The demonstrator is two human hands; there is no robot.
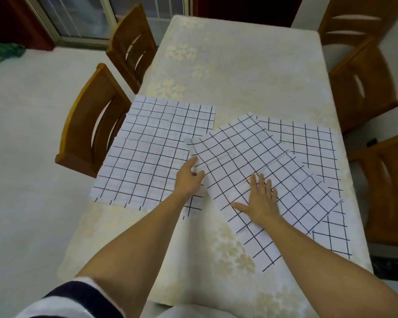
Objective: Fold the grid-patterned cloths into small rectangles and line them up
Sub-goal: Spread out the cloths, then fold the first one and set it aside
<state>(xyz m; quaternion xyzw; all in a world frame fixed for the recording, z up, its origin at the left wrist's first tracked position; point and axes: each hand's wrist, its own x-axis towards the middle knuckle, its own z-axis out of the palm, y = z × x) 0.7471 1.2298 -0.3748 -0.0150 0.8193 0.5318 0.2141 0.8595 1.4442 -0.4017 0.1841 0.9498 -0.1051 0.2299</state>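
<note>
Now the right hand [260, 200] lies flat, fingers [261, 183] spread, on a tilted grid cloth [251, 152]. The left hand [189, 177] pinches its edge.

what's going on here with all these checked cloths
A person is working on the tilted grid cloth in the middle of the table. The right hand presses flat on it, and the left hand is at its left edge; whether it grips the edge is unclear. Other grid cloths lie spread and overlapping on both sides. None is a small rectangle yet.
</note>
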